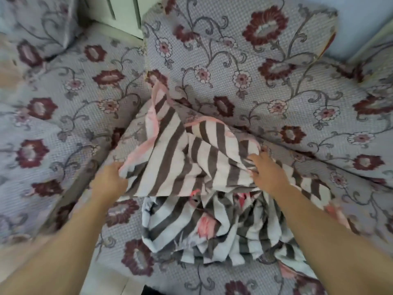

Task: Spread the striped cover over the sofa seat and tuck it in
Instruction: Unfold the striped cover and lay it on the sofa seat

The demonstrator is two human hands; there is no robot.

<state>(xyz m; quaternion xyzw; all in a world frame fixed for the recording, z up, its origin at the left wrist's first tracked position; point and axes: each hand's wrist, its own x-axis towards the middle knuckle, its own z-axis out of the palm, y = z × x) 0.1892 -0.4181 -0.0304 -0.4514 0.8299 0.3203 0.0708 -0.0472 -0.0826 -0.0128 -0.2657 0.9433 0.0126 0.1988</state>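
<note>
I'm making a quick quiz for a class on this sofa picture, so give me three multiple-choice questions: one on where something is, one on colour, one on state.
1. Where is the left hand on the striped cover?
A. its left edge
B. its far corner
C. off it

2. What colour is the cover's trim?
A. green
B. pink
C. yellow

3. How does the cover lie on the sofa seat?
A. flat
B. bunched
C. tucked in

Answers: 1 A, the grip closes on the left edge. 2 B, a pink band runs along the hem. 3 B, folds are heaped mid-seat, while the right hand presses on them.
</note>
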